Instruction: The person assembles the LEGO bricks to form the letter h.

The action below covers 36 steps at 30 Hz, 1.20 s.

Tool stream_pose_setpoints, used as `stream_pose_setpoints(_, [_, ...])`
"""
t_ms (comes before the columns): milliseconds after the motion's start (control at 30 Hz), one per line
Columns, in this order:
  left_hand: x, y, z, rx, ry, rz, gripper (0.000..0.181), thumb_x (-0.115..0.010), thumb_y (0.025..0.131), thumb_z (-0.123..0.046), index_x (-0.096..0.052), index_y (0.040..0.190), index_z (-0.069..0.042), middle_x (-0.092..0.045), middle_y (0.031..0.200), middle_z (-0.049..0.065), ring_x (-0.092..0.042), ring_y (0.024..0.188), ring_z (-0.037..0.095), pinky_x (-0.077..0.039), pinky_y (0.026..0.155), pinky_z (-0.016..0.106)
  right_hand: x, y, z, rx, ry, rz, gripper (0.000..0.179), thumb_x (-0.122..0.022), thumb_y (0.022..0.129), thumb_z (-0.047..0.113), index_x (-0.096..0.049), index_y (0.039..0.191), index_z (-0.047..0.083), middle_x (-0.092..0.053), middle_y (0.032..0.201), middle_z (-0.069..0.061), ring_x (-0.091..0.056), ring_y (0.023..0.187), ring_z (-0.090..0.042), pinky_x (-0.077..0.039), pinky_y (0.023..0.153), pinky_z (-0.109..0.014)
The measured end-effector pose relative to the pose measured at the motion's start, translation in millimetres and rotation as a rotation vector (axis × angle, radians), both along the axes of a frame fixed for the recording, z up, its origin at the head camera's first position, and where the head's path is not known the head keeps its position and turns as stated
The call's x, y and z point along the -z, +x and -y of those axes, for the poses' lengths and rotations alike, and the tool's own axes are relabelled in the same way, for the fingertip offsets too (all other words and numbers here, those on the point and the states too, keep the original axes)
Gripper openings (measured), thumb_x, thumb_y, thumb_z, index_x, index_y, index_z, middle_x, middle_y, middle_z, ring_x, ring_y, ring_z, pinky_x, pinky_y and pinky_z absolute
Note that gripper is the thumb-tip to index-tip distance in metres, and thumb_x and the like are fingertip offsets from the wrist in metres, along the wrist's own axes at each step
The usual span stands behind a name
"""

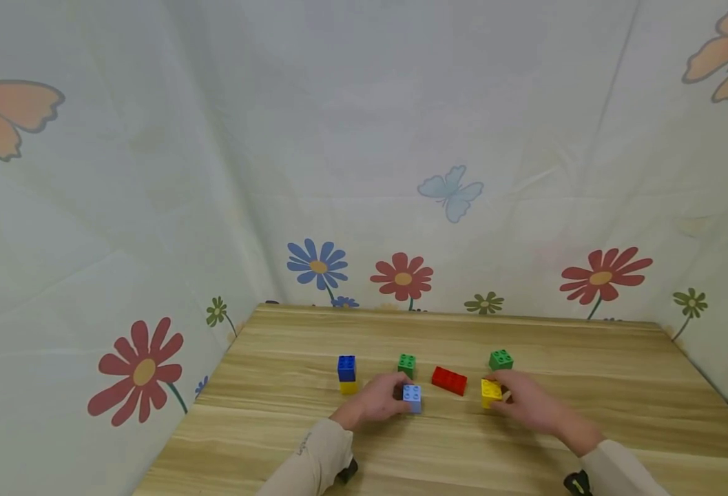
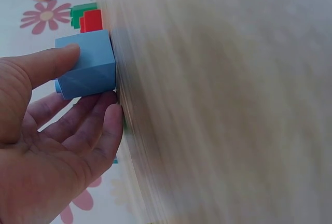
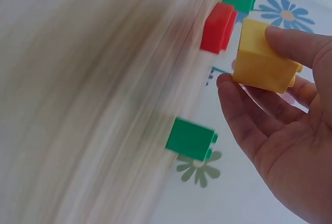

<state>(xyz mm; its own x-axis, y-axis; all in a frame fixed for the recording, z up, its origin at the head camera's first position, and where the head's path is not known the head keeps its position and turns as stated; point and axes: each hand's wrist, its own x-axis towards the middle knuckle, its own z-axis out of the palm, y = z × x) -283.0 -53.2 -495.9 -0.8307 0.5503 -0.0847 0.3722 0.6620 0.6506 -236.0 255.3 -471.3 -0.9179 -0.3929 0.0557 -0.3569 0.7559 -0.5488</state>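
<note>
My left hand (image 1: pixel 377 401) grips a light blue toy building brick (image 1: pixel 411 398) between thumb and fingers. In the left wrist view that brick (image 2: pixel 85 66) sits on or just at the tabletop, studs facing up. My right hand (image 1: pixel 532 403) pinches a yellow brick (image 1: pixel 490 393), and the right wrist view shows this brick (image 3: pixel 264 58) raised off the wood. Between the hands lies a longer red brick (image 1: pixel 449 380). One green brick (image 1: pixel 406 365) stands just behind the left hand; a second green brick (image 1: pixel 501 359) is behind the right hand.
Left of the left hand stands a stack, a dark blue brick (image 1: pixel 347 368) on top of a yellow brick (image 1: pixel 348 387). All of this is on a wood-grain table (image 1: pixel 302 337). A pale curtain (image 1: pixel 364 138) with printed flowers and butterflies hangs behind and beside the table.
</note>
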Motion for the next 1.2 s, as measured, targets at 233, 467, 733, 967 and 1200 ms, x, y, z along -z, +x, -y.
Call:
stream_pose_setpoints(233, [-0.3,0.4,1.6,0.008,-0.002,-0.026,0.027,-0.072,0.085,-0.019,-0.06,0.109,-0.014,-0.06,0.096,-0.009,-0.052,0.083,0.007,-0.047,0.081,0.028,-2.1,1.9,18.5,-0.049,-0.034,-0.006,0.044,-0.071,0.086,0.024,-0.055,0.123,0.006,-0.06,0.109,0.0,-0.057,0.093,-0.015,-0.05,0.078,-0.035])
stream_pose_setpoints(467, [2.4,0.0,4.4,-0.004,0.004,-0.026,0.028,-0.072,0.085,-0.019,-0.061,0.11,-0.014,-0.06,0.097,-0.009,-0.053,0.084,0.006,-0.047,0.081,0.027,-2.9,4.4,40.8,-0.096,-0.029,-0.026,0.042,-0.069,0.087,0.022,-0.054,0.122,0.003,-0.059,0.111,-0.003,-0.057,0.092,-0.016,-0.051,0.077,-0.035])
stream_pose_setpoints(733, [2.6,-1.9,6.3,-0.016,0.015,0.007,0.029,-0.072,0.085,-0.019,-0.06,0.111,-0.015,-0.059,0.096,-0.01,-0.053,0.083,0.007,-0.047,0.078,0.028,-7.7,3.2,67.7,-0.063,-0.04,0.023,0.041,-0.069,0.087,0.019,-0.053,0.123,0.006,-0.059,0.114,-0.004,-0.055,0.094,-0.015,-0.049,0.083,-0.039])
stream_pose_setpoints(967, [3.3,-1.3,6.6,-0.016,0.022,0.018,0.028,-0.072,0.085,-0.02,-0.061,0.11,-0.015,-0.059,0.095,-0.009,-0.053,0.082,0.007,-0.047,0.078,0.026,-4.1,-2.2,80.4,-0.075,-0.068,0.024,0.041,-0.067,0.089,0.016,-0.051,0.125,0.004,-0.057,0.118,-0.007,-0.054,0.095,-0.016,-0.049,0.084,-0.04])
stream_pose_setpoints(1200, [-0.8,-2.3,6.4,-0.026,0.016,0.027,0.029,-0.073,0.085,-0.021,-0.061,0.11,-0.017,-0.059,0.097,-0.01,-0.053,0.084,0.007,-0.047,0.079,0.028,-0.7,-8.2,88.5,-0.076,-0.08,-0.048,0.04,-0.064,0.091,0.014,-0.051,0.126,0.002,-0.057,0.116,-0.007,-0.053,0.093,-0.013,-0.048,0.082,-0.036])
